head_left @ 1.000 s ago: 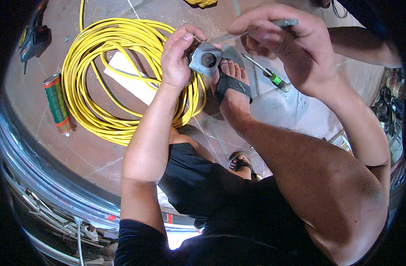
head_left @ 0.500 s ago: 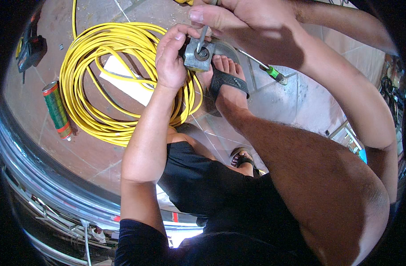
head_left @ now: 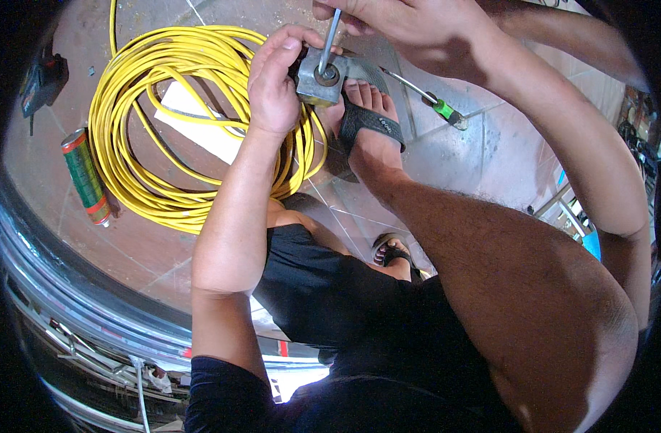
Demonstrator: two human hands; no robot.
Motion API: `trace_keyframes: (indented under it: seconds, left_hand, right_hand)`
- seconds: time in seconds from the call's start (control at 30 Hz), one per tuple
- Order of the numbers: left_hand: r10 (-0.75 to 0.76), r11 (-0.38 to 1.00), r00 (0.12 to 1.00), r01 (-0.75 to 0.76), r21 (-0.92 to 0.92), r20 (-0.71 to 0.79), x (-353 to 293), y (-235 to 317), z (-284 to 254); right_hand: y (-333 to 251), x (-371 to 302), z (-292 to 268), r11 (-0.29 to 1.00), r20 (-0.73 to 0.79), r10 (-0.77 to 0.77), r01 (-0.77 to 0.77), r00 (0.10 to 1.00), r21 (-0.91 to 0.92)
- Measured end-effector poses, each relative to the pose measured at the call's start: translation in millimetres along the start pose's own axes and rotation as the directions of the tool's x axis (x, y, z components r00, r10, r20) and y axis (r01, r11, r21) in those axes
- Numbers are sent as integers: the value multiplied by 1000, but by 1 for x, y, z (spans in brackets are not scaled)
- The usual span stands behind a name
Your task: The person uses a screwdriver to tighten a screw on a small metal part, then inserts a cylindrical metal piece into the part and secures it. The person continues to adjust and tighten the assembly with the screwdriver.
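My left hand [head_left: 274,94] grips a grey metal block [head_left: 313,88] from its left side, fingers wrapped behind and over it. A round recess in the block's face holds a bolt head [head_left: 329,73]. One end of a thin metal rod [head_left: 332,35] meets this recess and the other runs up into the fingers of my right hand [head_left: 410,29]. That hand is closed around the rod at the top edge, where the rod's upper end is hidden. The block is just above my sandalled foot [head_left: 374,126].
A coiled yellow cable [head_left: 121,169] lies left of my left forearm, with a white sheet [head_left: 200,130] among its loops. Further left are a green and orange can [head_left: 85,179] and a black tool [head_left: 45,85]. A green-handled screwdriver [head_left: 442,108] rests right of my foot.
My right hand has moved up, away from the block, and more of the rod shows. My left hand keeps its grip. The whole scene has shifted slightly up and left in view.
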State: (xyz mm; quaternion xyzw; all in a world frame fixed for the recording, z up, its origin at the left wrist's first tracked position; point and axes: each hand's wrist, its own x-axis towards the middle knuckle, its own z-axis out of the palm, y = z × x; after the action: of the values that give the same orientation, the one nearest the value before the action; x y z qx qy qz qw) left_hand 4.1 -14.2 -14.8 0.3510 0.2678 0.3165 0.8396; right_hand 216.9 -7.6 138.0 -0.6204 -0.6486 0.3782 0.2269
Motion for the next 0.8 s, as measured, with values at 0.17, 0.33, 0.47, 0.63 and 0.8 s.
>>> trace_keyframes:
  seconds: [0.17, 0.33, 0.47, 0.63, 0.8]
  left_hand:
    - [-31, 998, 999, 29, -55, -28, -2, 3, 4]
    - [-17, 1000, 999, 16, -17, -40, -1, 9, 8]
    - [51, 996, 999, -51, 71, 2, -3, 15, 13]
    - [67, 995, 982, -80, 68, 179, -11, 17, 14]
    - [28, 956, 974, -91, 280, 224, -13, 8, 16]
  right_hand:
    - [-3, 4, -3, 995, 84, 94, -96, 992, 22]
    - [-1, 10, 6, 999, 119, 36, -36, 992, -6]
    - [-7, 12, 1, 939, 153, 8, 46, 988, -341]
    - [-13, 13, -5, 908, 354, 62, 95, 933, -408]
    - [0, 4, 7, 984, 333, -68, 119, 940, -135]
